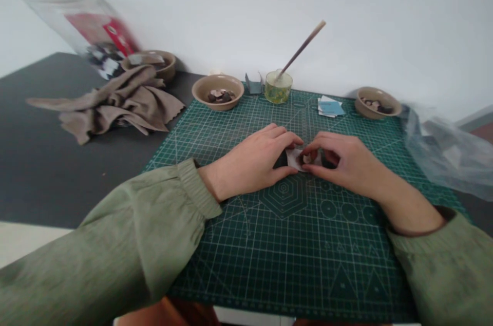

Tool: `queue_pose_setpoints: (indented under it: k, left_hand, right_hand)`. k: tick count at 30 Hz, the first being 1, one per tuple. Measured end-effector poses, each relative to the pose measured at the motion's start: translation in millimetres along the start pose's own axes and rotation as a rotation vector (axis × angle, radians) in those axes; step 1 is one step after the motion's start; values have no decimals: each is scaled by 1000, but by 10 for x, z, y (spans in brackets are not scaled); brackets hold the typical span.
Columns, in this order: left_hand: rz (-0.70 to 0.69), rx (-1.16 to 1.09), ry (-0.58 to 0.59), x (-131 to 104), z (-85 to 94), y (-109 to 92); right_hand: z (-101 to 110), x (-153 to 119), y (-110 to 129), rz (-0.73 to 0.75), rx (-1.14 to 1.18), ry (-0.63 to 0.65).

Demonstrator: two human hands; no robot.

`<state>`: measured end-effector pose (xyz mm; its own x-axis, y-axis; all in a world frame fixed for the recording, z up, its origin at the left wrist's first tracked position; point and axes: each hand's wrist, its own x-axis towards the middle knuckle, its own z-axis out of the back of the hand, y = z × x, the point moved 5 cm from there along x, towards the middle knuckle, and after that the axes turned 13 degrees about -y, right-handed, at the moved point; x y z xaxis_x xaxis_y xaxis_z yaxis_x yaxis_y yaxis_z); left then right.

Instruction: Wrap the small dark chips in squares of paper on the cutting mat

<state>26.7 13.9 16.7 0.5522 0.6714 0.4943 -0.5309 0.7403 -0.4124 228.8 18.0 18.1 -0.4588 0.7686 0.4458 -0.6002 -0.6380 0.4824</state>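
Observation:
On the green cutting mat point(285, 254) lies a small white paper strip point(293, 158) with a brown, mottled piece point(307, 158) on it. My left hand point(262, 158) pins the left part of the paper between thumb and fingertips. The thumb and fingers of my right hand point(342, 161) close round the brown piece from the right. Something dark shows beneath each hand, too hidden to make out.
Bowls with dark and light pieces point(217, 91) point(375, 102) stand at the back, near a glass cup point(278, 88) holding a stick, and blue-and-white cards point(330, 107). A brown cloth point(127, 100), another bowl point(165, 66) and clear bag point(100, 33) are left; plastic point(447, 146) lies right.

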Motion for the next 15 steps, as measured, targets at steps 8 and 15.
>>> queue_pose_setpoints:
  k: [8, 15]
  left_hand:
    - [-22, 7, -2, 6, -17, 11]
    - [18, 5, -17, 5, -19, 27]
  right_hand:
    - [-9, 0, 3, 32, -56, -33]
    - [-29, 0, -10, -1, -69, -49]
